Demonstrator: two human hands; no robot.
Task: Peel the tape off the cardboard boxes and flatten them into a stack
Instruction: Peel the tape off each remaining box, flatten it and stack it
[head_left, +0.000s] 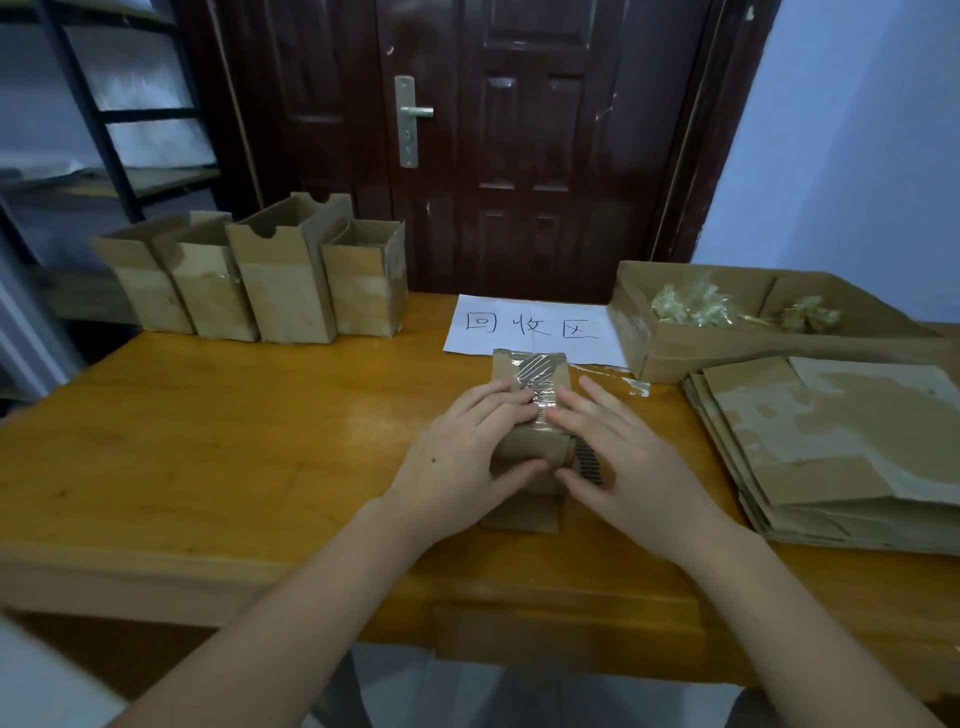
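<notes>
Surface before you carries four upright boxes, one flattened stack and one taped box, which your left hand and right hand both grasp.

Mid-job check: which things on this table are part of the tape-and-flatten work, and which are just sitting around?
Job:
- taped box under both hands, left, right
- four upright boxes
- flattened stack
- open box of tape scraps

Lying about:
- handwritten paper sign
- loose tape strip
</notes>
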